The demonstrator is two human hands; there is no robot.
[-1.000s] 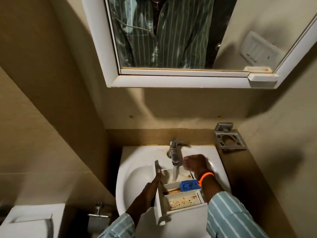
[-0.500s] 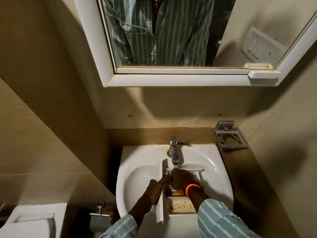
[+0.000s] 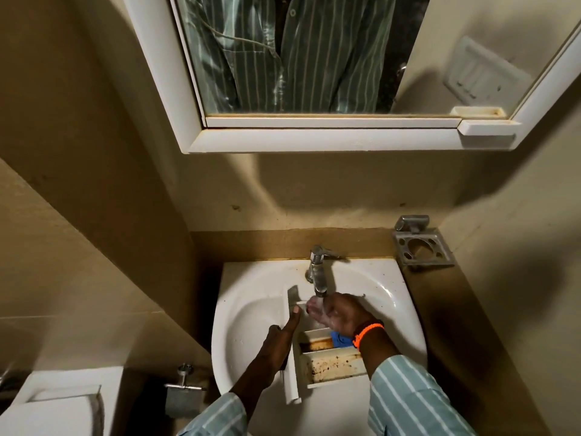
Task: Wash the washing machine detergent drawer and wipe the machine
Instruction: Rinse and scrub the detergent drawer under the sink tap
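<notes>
The white detergent drawer [image 3: 330, 368] lies in the white sink [image 3: 251, 309], its near compartment stained brown, a blue insert [image 3: 341, 340] in the middle. My left hand [image 3: 279, 341] grips the drawer's left front panel, thumb along its edge. My right hand [image 3: 341, 314] is cupped over the far compartment, fingers under the water stream from the chrome tap [image 3: 318, 272]. An orange band sits on my right wrist. The far compartment is mostly hidden by this hand.
A white-framed mirror cabinet [image 3: 314, 136] hangs above the sink. A metal holder [image 3: 421, 247] is fixed to the wall at the right. A toilet cistern [image 3: 63, 401] and a metal fitting [image 3: 184, 385] stand at the lower left. A brown ledge [image 3: 456, 325] borders the sink's right side.
My right hand went from the tap side down into the drawer's middle, then back up to the far compartment under the running water. My left hand kept its hold on the drawer's front panel.
</notes>
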